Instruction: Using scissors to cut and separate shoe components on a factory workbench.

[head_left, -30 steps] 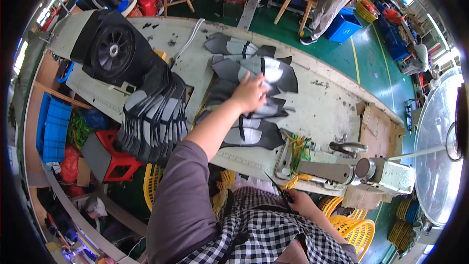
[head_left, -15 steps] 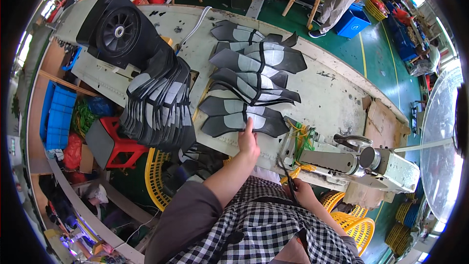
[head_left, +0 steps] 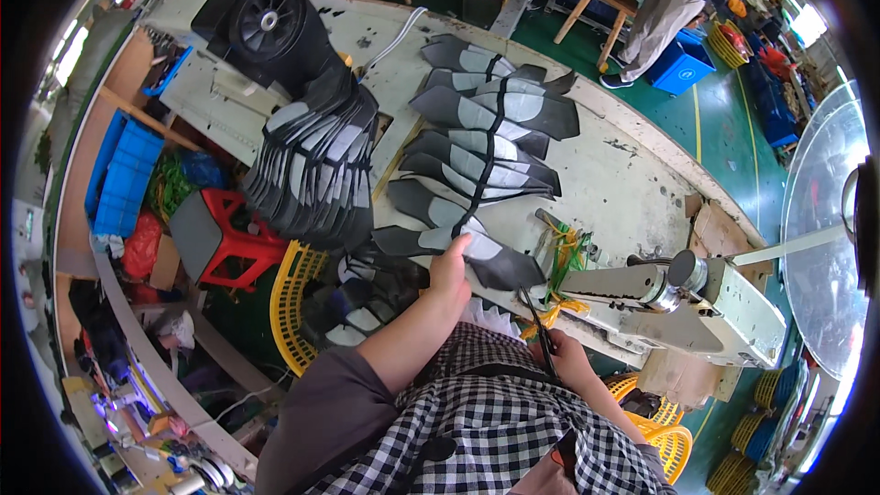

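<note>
My left hand (head_left: 449, 277) is closed on the nearest black-and-grey fabric piece (head_left: 502, 261), its thumb on top at the middle. A dark strip (head_left: 488, 158) joins this piece to a row of similar fabric pieces (head_left: 541, 110), which runs away across the table and overlaps in places. Low in front of my body, my right hand (head_left: 570, 362) is wrapped around dark scissors (head_left: 544, 335). Their slim blades point up toward the right end of the held piece. The fingers under the fabric are hidden.
A large bundle of like pieces (head_left: 316, 170) hangs beside the black machine wheel (head_left: 267, 20) on the left. At right stand a sewing machine arm (head_left: 610, 286) and yellow-green threads (head_left: 570, 252). Yellow baskets (head_left: 286, 312) sit below the table edge. Another person (head_left: 662, 23) stands beyond.
My left hand has gripped the nearest piece and drawn it toward me, tilting it and parting it from the piece behind. My right hand stays low with the scissors. The view has shifted slightly.
</note>
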{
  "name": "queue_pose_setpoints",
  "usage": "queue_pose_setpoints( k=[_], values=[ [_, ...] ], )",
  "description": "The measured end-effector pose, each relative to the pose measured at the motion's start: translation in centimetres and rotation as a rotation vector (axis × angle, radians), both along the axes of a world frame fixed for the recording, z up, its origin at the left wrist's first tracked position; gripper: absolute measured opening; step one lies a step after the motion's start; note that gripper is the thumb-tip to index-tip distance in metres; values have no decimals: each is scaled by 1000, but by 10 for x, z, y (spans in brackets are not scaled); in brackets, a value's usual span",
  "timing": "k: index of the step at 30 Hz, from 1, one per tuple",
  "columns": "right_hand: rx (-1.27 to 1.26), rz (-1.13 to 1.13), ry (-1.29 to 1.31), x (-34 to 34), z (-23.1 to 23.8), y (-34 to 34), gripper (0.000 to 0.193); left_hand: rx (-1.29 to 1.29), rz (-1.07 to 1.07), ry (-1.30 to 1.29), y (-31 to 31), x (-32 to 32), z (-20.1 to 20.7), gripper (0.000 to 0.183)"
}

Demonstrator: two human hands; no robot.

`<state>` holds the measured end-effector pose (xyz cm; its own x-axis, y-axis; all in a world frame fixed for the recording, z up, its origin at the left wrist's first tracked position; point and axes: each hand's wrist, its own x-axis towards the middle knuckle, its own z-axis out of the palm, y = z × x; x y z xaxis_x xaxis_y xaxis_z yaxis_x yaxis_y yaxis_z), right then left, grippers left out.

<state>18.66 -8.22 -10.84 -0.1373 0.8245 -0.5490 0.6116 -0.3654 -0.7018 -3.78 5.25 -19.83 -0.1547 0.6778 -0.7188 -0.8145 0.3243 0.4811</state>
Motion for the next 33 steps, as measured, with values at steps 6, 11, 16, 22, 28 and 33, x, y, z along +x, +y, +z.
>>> queue_pose_setpoints(
  k=[6, 11, 16, 22, 28, 33],
  values=[
    [74, 39, 70, 3, -15, 8, 36, 94, -194, 12, -68, -35, 32, 32],
    [-121, 114, 54, -13, -22, 31, 40, 80, -170, -80, -76, -35, 10, 35],
    [-614, 18, 297, -42, -23, 63, 55, 41, 106, -93, -74, -14, 4, 41],
    [-660, 186, 339, -58, -19, 90, 56, 150, 102, -162, -88, -27, 17, 30],
    [-546, 118, 268, -75, -10, 86, 50, 119, 150, -168, -88, -22, 20, 30],
    [-184, 324, -240, -51, -11, 92, 84, 159, 196, -118, -82, -20, 11, 30]
  ],
)
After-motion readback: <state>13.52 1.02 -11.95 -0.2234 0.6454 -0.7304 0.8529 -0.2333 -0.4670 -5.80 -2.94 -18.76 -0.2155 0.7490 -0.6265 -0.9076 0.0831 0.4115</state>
